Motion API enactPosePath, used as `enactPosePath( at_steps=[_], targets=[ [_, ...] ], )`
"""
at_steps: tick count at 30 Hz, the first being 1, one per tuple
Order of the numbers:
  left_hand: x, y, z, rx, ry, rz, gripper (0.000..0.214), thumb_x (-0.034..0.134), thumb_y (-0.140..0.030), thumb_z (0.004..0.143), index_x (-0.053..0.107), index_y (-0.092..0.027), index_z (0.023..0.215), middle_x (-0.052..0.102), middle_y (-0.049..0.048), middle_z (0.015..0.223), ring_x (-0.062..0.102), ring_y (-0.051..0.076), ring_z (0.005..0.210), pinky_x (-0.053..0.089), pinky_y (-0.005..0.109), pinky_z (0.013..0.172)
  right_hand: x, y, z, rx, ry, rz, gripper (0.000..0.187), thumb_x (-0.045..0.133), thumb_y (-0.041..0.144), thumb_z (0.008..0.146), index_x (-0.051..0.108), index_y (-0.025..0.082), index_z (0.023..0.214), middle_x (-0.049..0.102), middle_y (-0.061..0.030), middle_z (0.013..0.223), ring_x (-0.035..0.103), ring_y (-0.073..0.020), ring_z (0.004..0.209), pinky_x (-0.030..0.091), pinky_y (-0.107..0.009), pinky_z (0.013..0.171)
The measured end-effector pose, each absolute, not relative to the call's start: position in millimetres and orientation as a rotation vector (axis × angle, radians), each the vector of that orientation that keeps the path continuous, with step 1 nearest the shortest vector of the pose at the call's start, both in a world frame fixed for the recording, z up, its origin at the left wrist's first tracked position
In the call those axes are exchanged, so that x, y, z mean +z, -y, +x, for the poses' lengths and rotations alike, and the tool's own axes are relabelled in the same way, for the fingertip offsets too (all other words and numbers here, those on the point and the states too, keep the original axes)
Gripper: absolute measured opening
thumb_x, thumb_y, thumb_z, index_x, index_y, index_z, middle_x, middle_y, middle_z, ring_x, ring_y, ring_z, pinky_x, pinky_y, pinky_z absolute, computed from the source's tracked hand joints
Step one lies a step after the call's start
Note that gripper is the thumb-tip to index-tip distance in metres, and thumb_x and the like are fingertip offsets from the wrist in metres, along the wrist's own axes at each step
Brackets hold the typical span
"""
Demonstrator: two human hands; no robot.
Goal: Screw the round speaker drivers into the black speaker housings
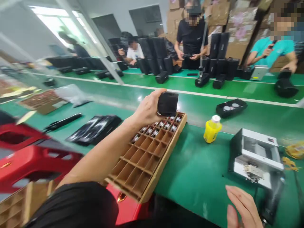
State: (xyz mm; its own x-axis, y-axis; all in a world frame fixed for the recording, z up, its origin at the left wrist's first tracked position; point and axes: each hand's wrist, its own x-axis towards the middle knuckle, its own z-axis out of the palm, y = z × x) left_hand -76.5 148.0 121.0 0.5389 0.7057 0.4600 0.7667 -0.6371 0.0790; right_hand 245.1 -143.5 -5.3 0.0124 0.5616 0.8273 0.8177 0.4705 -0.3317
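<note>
My left hand (148, 107) is raised over the green table, fingers closed round a small black block-shaped part (167, 103). It hovers above the far end of a cardboard divider tray (152, 177), whose far cells hold several small metal-topped parts (163, 125); the near cells are bare. My right hand (243, 207) sits low at the bottom right over the green mat, fingers loosely apart and holding nothing, close to a grey metal machine (257, 156).
A yellow bottle (212, 129) stands right of the tray. A black tray (231, 107) with round parts lies beyond it. Black bags (95, 128) lie left, red plastic stools (30, 158) at the near left. Other people work across the conveyor among black speaker boxes (154, 52).
</note>
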Motion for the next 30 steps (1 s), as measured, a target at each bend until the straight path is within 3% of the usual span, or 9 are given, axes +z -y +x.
enactPosePath(
  at_steps=[3, 7, 12, 15, 17, 19, 20, 25, 30],
  targets=[
    [130, -67, -110, -1.221, 1.303, -2.536, 0.112, 0.085, -0.057, 0.076, 0.022, -0.022, 0.161, 0.054, 0.0146, 0.148, 0.063, 0.033, 0.130, 0.053, 0.049, 0.110, 14, 112, 203, -0.163, 1.840, -1.042, 0.023, 0.053, 0.017, 0.102, 0.059, 0.012, 0.124, 0.064, -0.0136, 0.121, 0.063, -0.0205, 0.119, 0.057, -0.036, 0.096],
    [122, 23, -114, -1.732, 1.336, -2.647, 0.110, 0.090, -0.067, 0.070, 0.036, -0.031, 0.158, 0.049, 0.0123, 0.154, 0.057, 0.035, 0.137, 0.049, 0.050, 0.117, 36, 88, 164, -0.124, 1.954, -0.913, 0.039, 0.059, 0.030, 0.103, 0.052, 0.010, 0.136, 0.054, -0.0191, 0.137, 0.050, -0.0273, 0.136, 0.047, -0.045, 0.110],
    [79, 72, -94, -2.195, 1.619, -2.950, 0.124, 0.079, -0.082, 0.073, 0.020, -0.028, 0.167, 0.050, 0.0177, 0.158, 0.055, 0.037, 0.142, 0.046, 0.051, 0.120, 33, 88, 144, -0.048, 2.128, -0.771, 0.023, 0.055, 0.020, 0.104, 0.062, 0.013, 0.125, 0.063, -0.0092, 0.110, 0.058, -0.0131, 0.104, 0.044, -0.032, 0.100],
    [59, 63, -111, -1.630, 1.766, -3.196, 0.124, 0.083, -0.080, 0.071, 0.028, -0.025, 0.167, 0.049, 0.0168, 0.161, 0.055, 0.036, 0.144, 0.048, 0.045, 0.119, 11, 94, 143, -0.024, 2.178, -0.752, 0.024, 0.050, 0.026, 0.106, 0.066, 0.015, 0.120, 0.062, -0.0082, 0.097, 0.059, -0.0118, 0.095, 0.046, -0.030, 0.093],
    [52, 42, -135, -0.926, 2.089, -2.956, 0.088, 0.085, -0.067, 0.079, 0.055, -0.029, 0.152, 0.062, 0.0087, 0.151, 0.059, 0.030, 0.139, 0.051, 0.038, 0.116, -6, 99, 144, -0.012, 2.209, -0.794, 0.036, 0.049, 0.040, 0.107, 0.068, 0.014, 0.123, 0.061, -0.0113, 0.096, 0.060, -0.0155, 0.099, 0.048, -0.032, 0.093],
    [45, 14, -159, -0.752, 2.347, -2.530, 0.042, 0.068, -0.048, 0.100, 0.070, -0.025, 0.134, 0.063, 0.0094, 0.148, 0.055, 0.029, 0.142, 0.043, 0.044, 0.123, -21, 103, 146, -0.007, 2.238, -0.839, 0.045, 0.047, 0.048, 0.107, 0.068, 0.013, 0.126, 0.060, -0.0123, 0.094, 0.060, -0.0170, 0.100, 0.048, -0.032, 0.093],
    [41, -1, -169, -0.702, 2.434, -2.341, 0.034, 0.061, -0.042, 0.105, 0.071, -0.022, 0.130, 0.060, 0.0116, 0.151, 0.051, 0.030, 0.145, 0.039, 0.050, 0.125, -28, 104, 147, -0.009, 2.251, -0.864, 0.048, 0.045, 0.051, 0.107, 0.068, 0.013, 0.126, 0.059, -0.0125, 0.093, 0.059, -0.0173, 0.100, 0.048, -0.032, 0.093],
    [16, -55, -180, -0.383, 2.581, -1.927, 0.038, 0.069, -0.037, 0.102, 0.064, -0.021, 0.136, 0.055, 0.0118, 0.153, 0.055, 0.031, 0.138, 0.048, 0.058, 0.115, -49, 108, 173, -0.126, 2.278, -1.031, 0.047, 0.043, 0.050, 0.108, 0.068, 0.013, 0.122, 0.056, -0.0111, 0.088, 0.057, -0.0163, 0.096, 0.044, -0.028, 0.087],
    [7, -72, -172, -0.226, 2.577, -1.911, 0.037, 0.069, -0.036, 0.102, 0.064, -0.022, 0.136, 0.058, 0.0118, 0.150, 0.058, 0.031, 0.134, 0.051, 0.057, 0.112, -59, 119, 203, -0.348, 2.255, -1.250, 0.029, 0.040, 0.018, 0.107, 0.068, 0.016, 0.110, 0.056, -0.0068, 0.089, 0.050, -0.0117, 0.084, 0.030, -0.029, 0.078]
  ],
)
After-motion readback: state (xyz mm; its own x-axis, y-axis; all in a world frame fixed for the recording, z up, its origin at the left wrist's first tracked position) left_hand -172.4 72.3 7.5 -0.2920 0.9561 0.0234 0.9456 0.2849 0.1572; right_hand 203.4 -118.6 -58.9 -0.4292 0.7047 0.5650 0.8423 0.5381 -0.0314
